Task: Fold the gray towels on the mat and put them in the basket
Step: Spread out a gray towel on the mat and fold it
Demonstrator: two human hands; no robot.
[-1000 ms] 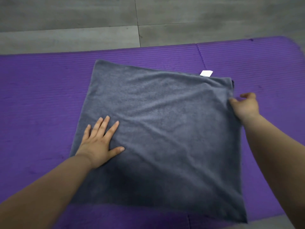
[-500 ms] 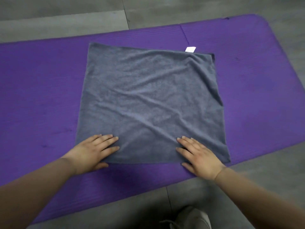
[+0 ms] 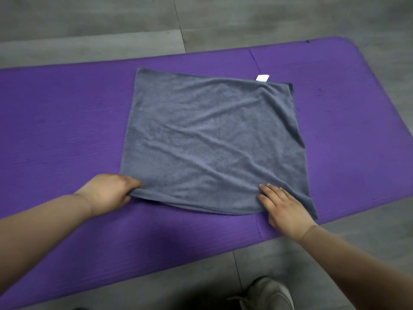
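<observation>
A gray towel [image 3: 212, 139] lies spread on the purple mat [image 3: 55, 121], roughly square and lightly wrinkled, with a white tag [image 3: 262, 78] at its far edge. My left hand [image 3: 109, 193] grips the towel's near left corner, fingers curled under the edge, which is lifted slightly off the mat. On the near right part of the towel rests my right hand [image 3: 283, 209], fingers straight and flat on the cloth. No basket is in view.
The mat lies on a gray tiled floor [image 3: 89, 25], its rounded right end [image 3: 362, 54] at the upper right. A light-colored shoe [image 3: 266, 294] stands on the floor just in front of the mat's near edge.
My left hand went from lying flat on the near left corner to gripping it and lifting the edge. My right hand stays flat near the right corner.
</observation>
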